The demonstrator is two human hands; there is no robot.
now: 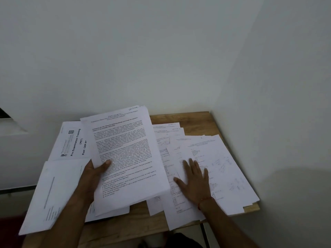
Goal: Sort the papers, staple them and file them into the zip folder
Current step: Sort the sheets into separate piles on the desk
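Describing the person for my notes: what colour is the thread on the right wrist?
Red; the thread shows best in the head view.

Text sheet (pixel 125 154), dense print, handwritten "SECTION - 1" at top, raised and tilted over the others. "Pre Examination Training" cover page (pixel 71 140) flat at left. Loose printed sheets (pixel 220 158) fanned, overlapping, at right.
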